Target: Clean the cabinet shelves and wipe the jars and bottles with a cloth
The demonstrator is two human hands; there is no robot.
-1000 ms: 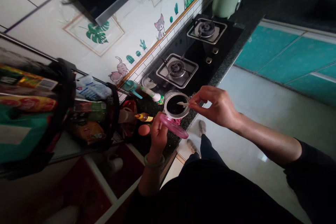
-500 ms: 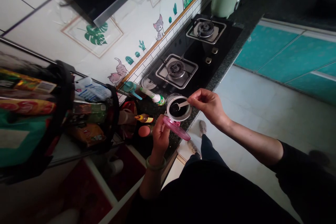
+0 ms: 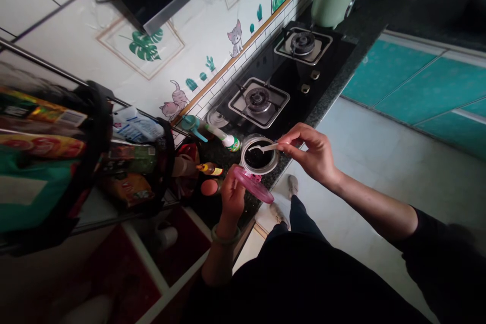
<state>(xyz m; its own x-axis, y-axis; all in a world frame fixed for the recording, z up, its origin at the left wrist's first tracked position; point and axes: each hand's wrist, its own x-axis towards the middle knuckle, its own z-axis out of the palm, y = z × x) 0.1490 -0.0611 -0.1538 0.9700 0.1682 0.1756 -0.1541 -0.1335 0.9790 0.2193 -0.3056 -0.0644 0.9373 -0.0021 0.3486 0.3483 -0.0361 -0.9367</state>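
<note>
Small clear jar [image 3: 260, 158] with dark contents, at the front edge of the dark worktop [image 3: 328, 93]; impossible to tell whether standing there or carried by way of the lid. Looks light and rigid, smooth-walled and probably slippery, breakable if glass; best taken round the wall just under the rim, not by the lid. Pink lid [image 3: 253, 191] hanging tilted just below and in front of the jar, touching its near side; thin plastic by the look, a little bendy. Left hand [image 3: 232, 198] just below the jar, wrist straight, forearm rising from underneath, grip closed in a pinch on the lid's near edge. White spoon [image 3: 265, 148] lying across the jar's mouth, bowl over the dark contents; weighs next to nothing, stiff, best held at the handle's end. Right hand [image 3: 314, 156] just to the right of the jar, forearm reaching in from farther right, wrist dipped, grip narrow, thumb and fingertips closed on the spoon's handle. Gas hob [image 3: 260, 102] just behind the jar.
</note>
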